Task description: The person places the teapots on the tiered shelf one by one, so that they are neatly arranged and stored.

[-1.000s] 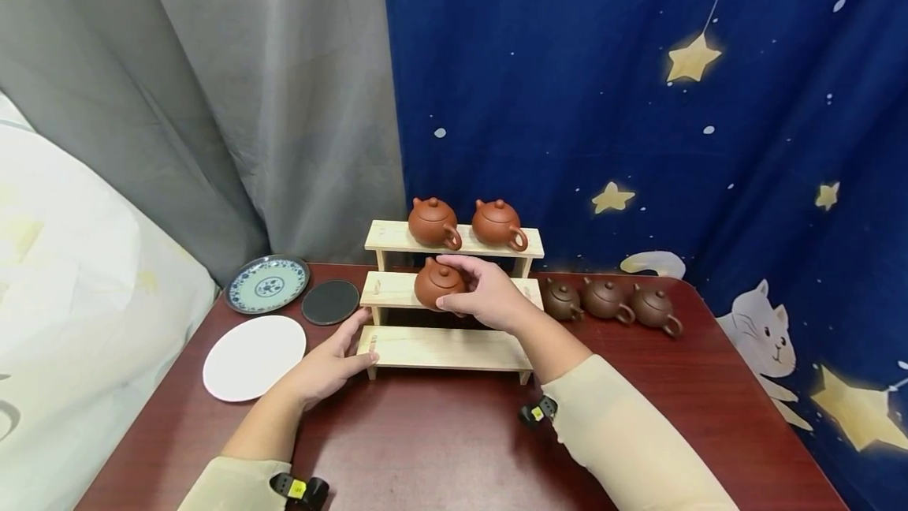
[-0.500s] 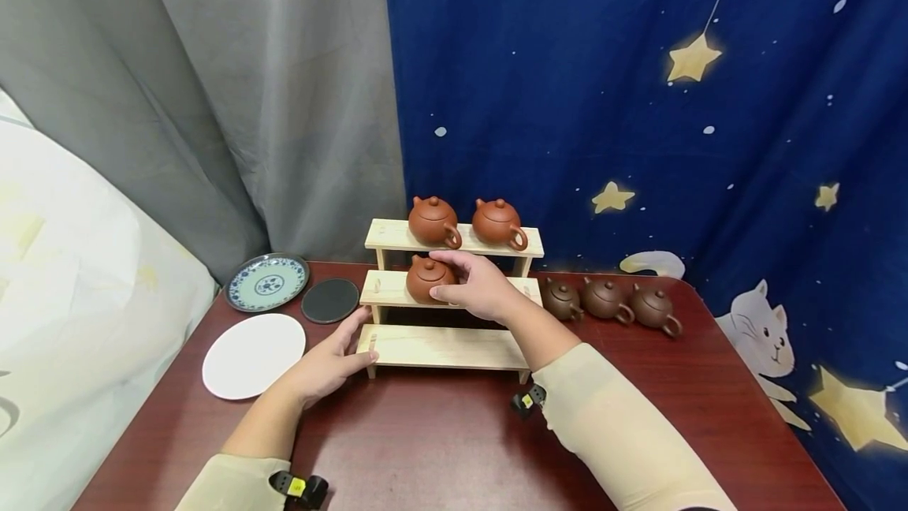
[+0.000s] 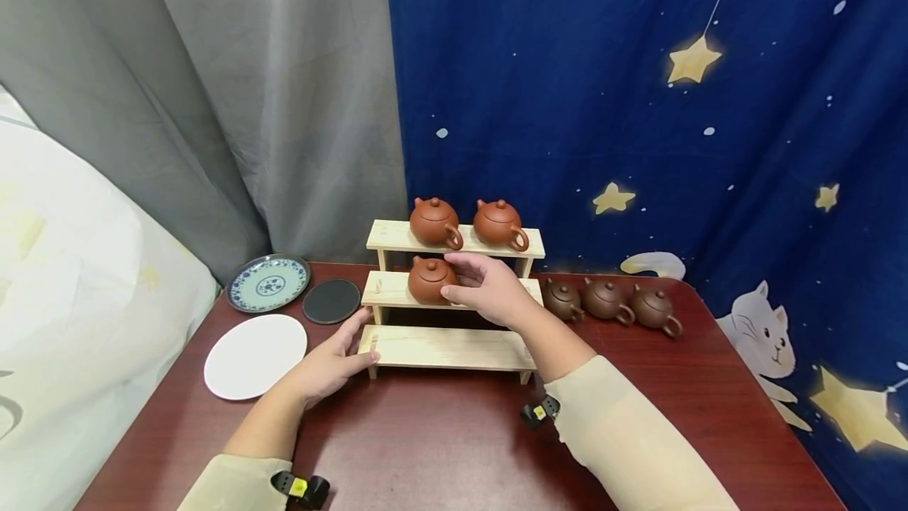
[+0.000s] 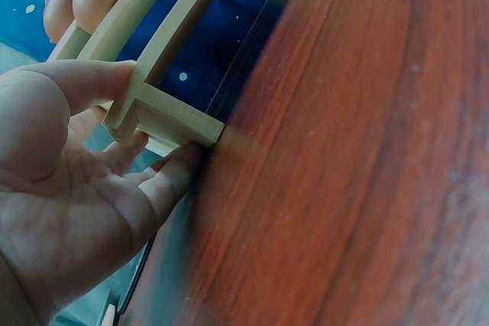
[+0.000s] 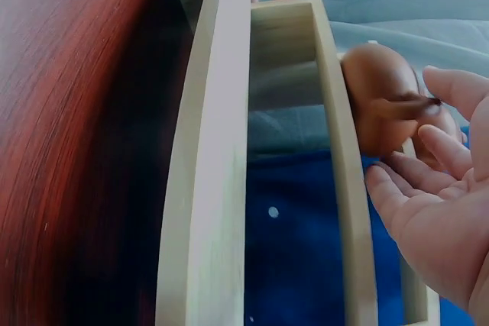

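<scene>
A three-step wooden display stand [image 3: 447, 347] stands at the table's back. On its middle step, left of centre, sits a reddish-brown clay teapot [image 3: 427, 281]. My right hand [image 3: 500, 296] is at the teapot's handle side, thumb and fingers spread apart. The right wrist view shows the teapot's handle [image 5: 405, 107] between the loosely bent fingers, not enclosed by them. My left hand [image 3: 329, 367] holds the stand's left end; in the left wrist view its thumb lies against the bottom step [image 4: 183, 28], with the other fingers around the end leg [image 4: 179, 116].
Two more reddish teapots [image 3: 434, 221] sit on the top step. Three dark brown teapots [image 3: 606, 300] line up right of the stand. To the left lie a blue-patterned plate [image 3: 269, 284], a round black coaster [image 3: 331, 301] and a white plate [image 3: 255, 357].
The teapot has slid left along the middle step with my right hand on it. The right hand has since drawn back slightly to the right, loosening from the teapot. The left hand has stayed put.
</scene>
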Tool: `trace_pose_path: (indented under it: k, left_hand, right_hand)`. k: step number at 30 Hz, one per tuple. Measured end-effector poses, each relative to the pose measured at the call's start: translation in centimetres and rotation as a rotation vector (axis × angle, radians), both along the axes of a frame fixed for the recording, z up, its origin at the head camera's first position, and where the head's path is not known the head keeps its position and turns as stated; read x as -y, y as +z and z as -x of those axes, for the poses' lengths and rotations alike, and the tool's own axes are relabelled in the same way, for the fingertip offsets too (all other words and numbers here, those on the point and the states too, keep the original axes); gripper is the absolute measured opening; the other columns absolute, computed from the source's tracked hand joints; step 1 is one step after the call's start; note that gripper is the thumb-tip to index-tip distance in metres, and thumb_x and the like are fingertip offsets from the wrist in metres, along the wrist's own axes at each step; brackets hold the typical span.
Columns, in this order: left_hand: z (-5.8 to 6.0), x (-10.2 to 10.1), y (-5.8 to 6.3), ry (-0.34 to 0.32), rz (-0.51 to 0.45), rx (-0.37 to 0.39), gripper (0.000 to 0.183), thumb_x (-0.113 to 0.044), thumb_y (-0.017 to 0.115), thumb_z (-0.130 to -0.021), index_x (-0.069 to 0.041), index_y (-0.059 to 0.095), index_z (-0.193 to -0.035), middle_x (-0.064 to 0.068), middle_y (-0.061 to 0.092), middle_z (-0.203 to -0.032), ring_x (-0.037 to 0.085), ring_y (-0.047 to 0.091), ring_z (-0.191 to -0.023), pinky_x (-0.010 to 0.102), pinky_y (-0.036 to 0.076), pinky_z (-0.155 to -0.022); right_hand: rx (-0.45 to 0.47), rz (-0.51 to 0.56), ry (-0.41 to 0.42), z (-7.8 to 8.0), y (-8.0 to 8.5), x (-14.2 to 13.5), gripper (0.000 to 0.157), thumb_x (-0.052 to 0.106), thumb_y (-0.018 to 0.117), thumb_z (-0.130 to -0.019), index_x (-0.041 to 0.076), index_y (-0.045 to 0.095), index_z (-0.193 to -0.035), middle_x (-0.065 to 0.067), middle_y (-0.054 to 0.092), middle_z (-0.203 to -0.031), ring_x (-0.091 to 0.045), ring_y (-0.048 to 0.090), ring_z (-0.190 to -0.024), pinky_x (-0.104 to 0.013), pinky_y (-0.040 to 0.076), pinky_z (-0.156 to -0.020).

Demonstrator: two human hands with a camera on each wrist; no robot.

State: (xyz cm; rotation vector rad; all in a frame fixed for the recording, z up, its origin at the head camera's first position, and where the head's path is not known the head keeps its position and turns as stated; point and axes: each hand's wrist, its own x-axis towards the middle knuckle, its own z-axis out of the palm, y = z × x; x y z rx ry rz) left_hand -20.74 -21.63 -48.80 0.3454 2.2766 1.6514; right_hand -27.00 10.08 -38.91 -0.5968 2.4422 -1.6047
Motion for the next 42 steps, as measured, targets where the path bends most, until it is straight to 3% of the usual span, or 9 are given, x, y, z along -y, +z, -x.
trace_pose_path:
  k: [5, 12, 15, 22, 29, 33, 37, 40, 42]
  left_hand:
    - [0.0, 0.0, 0.0, 0.002, -0.002, -0.001, 0.091, -0.019, 0.069, -0.105, -0.011, 0.009, -0.173, 0.02, 0.011, -0.18, 0.04, 0.022, -0.165, 0.038, 0.036, -0.123]
    - [0.1, 0.0, 0.1, -0.001, -0.004, -0.004, 0.09, -0.017, 0.068, -0.105, -0.011, 0.009, -0.173, 0.02, 0.012, -0.18, 0.039, 0.024, -0.164, 0.028, 0.038, -0.12]
    - [0.0, 0.0, 0.2, 0.001, -0.001, -0.001, 0.091, -0.018, 0.068, -0.105, -0.011, 0.009, -0.173, 0.02, 0.012, -0.18, 0.039, 0.023, -0.164, 0.03, 0.038, -0.12]
    - [0.0, -0.2, 0.1, 0.007, 0.005, 0.0, 0.091, -0.018, 0.068, -0.105, -0.011, 0.008, -0.173, 0.019, 0.008, -0.181, 0.04, 0.019, -0.166, 0.051, 0.027, -0.127]
    - [0.0, -0.2, 0.1, 0.006, 0.008, 0.0, 0.091, -0.018, 0.068, -0.105, -0.011, 0.009, -0.173, 0.019, 0.009, -0.181, 0.04, 0.02, -0.166, 0.046, 0.03, -0.126]
    - [0.0, -0.2, 0.1, 0.007, 0.014, 0.0, 0.091, -0.019, 0.068, -0.105, -0.012, 0.009, -0.173, 0.018, 0.01, -0.181, 0.039, 0.02, -0.166, 0.038, 0.033, -0.125]
    - [0.0, -0.1, 0.1, 0.006, 0.006, -0.007, 0.09, -0.019, 0.068, -0.105, -0.012, 0.009, -0.173, 0.019, 0.01, -0.18, 0.04, 0.021, -0.165, 0.043, 0.031, -0.126]
    - [0.1, -0.1, 0.0, 0.004, -0.002, -0.004, 0.09, -0.018, 0.068, -0.105, -0.012, 0.01, -0.173, 0.019, 0.01, -0.18, 0.04, 0.021, -0.165, 0.042, 0.032, -0.126]
    - [0.1, -0.1, -0.1, 0.007, -0.002, -0.003, 0.089, -0.018, 0.068, -0.105, -0.012, 0.01, -0.173, 0.019, 0.011, -0.18, 0.039, 0.022, -0.165, 0.032, 0.036, -0.123]
  right_hand:
    - [-0.025, -0.02, -0.017, -1.5, 0.6, -2.3, 0.059, 0.03, 0.08, -0.097, 0.013, 0.062, -0.15, -0.011, 0.063, -0.154, -0.034, 0.059, -0.146, -0.047, 0.048, -0.12]
    - [-0.097, -0.028, -0.08, -3.8, 0.2, -6.2, 0.046, 0.024, 0.077, -0.1, 0.016, 0.066, -0.145, -0.013, 0.066, -0.15, -0.033, 0.064, -0.139, -0.048, 0.051, -0.116]
    - [-0.142, -0.004, -0.113, -4.5, -0.4, -8.0, 0.045, 0.02, 0.078, -0.1, 0.013, 0.067, -0.142, -0.017, 0.068, -0.147, -0.034, 0.068, -0.134, -0.041, 0.055, -0.112]
    - [-0.182, 0.041, -0.183, -5.6, -2.3, -12.6, 0.048, 0.017, 0.077, -0.101, 0.004, 0.063, -0.145, -0.022, 0.069, -0.142, -0.037, 0.07, -0.128, -0.015, 0.055, -0.099]
    - [-0.219, 0.022, -0.282, -6.4, -4.5, -17.3, 0.048, 0.013, 0.076, -0.101, 0.001, 0.062, -0.144, -0.027, 0.069, -0.137, 0.005, 0.069, -0.115, -0.01, 0.054, -0.095]
    - [-0.252, 0.037, -0.34, -7.0, -5.2, -19.7, 0.048, 0.009, 0.076, -0.099, -0.005, 0.061, -0.143, -0.005, 0.076, -0.13, 0.006, 0.07, -0.114, -0.009, 0.054, -0.094]
    - [-0.274, 0.029, -0.408, -7.3, -5.6, -21.9, 0.05, 0.008, 0.077, -0.099, -0.007, 0.06, -0.143, 0.026, 0.072, -0.118, 0.007, 0.07, -0.112, -0.007, 0.053, -0.092]
    - [-0.267, 0.003, -0.465, -7.2, -5.9, -23.5, 0.052, 0.011, 0.078, -0.098, -0.006, 0.059, -0.143, 0.031, 0.069, -0.115, 0.012, 0.069, -0.109, -0.005, 0.052, -0.09]
    - [-0.262, -0.014, -0.504, -7.1, -6.1, -24.6, 0.054, 0.014, 0.079, -0.098, -0.005, 0.059, -0.144, 0.031, 0.069, -0.114, 0.014, 0.068, -0.107, -0.004, 0.052, -0.088]
